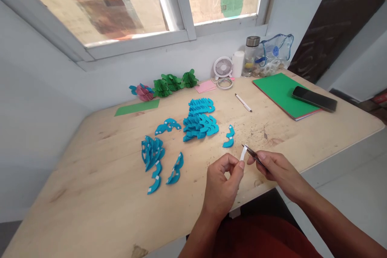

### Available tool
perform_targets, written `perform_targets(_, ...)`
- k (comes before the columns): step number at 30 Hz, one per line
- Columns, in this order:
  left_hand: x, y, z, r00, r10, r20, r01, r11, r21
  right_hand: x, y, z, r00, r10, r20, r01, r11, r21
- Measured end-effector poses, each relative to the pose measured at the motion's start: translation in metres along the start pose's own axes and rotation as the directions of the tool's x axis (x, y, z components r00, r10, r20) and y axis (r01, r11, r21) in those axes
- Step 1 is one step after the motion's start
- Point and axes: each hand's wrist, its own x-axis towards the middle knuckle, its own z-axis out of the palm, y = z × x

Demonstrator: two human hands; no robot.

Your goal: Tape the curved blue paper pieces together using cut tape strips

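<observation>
We see the left hand with thumb and fingers pinched on a white strip, held up over the near edge of the table. Right hand: fingers wrapped around a dark pointed tool, its tip at the strip's upper end. Just beyond the strip we have a blue paper piece with white patches. Farther left, a blue paper stack and a looser blue pile. Behind, we note a white pen; to the right, a phone on a green sheet.
</observation>
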Motion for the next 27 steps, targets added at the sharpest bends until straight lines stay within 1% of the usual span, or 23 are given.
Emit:
perform_targets(3,-0.0008,-0.0003,-0.0001,1.000,-0.002,0.004,0.002,1.000,0.005,0.0004,0.0000,-0.0006,1.000,0.008,-0.012,-0.008,1.000,-0.016)
perform_targets(10,-0.0015,-0.0023,-0.0005,1.000,0.007,0.019,-0.007,1.000,0.000,-0.0009,-0.0035,-0.0013,1.000,-0.006,-0.001,0.006,0.997,-0.077)
perform_targets(15,-0.0013,-0.0011,-0.0002,1.000,0.004,0.019,-0.004,1.000,-0.003,-0.0010,-0.0032,-0.0014,0.998,-0.039,-0.042,0.033,0.992,-0.123)
perform_targets(17,-0.0020,-0.0016,-0.0001,1.000,0.005,0.020,-0.005,1.000,-0.008,-0.0007,-0.0020,-0.0016,0.996,-0.042,-0.073,0.035,0.994,-0.104)
perform_targets(20,-0.0025,-0.0029,-0.0001,1.000,0.011,0.011,-0.010,1.000,-0.026,-0.0002,-0.0003,-0.0020,0.993,-0.036,-0.111,0.033,0.999,-0.028)
perform_targets(22,-0.0022,-0.0032,0.0000,1.000,0.018,0.011,-0.018,0.999,-0.038,-0.0001,0.0004,-0.0017,0.996,-0.028,-0.089,0.029,1.000,0.007)
perform_targets(25,-0.0013,-0.0025,0.0009,0.999,0.028,0.032,-0.026,0.998,-0.052,-0.0006,0.0007,0.0001,1.000,-0.012,-0.008,0.013,0.999,0.050)
perform_targets(27,-0.0007,-0.0019,0.0017,0.999,0.034,0.041,-0.032,0.998,-0.053,-0.0009,0.0007,0.0014,1.000,-0.010,0.024,0.008,0.997,0.081)
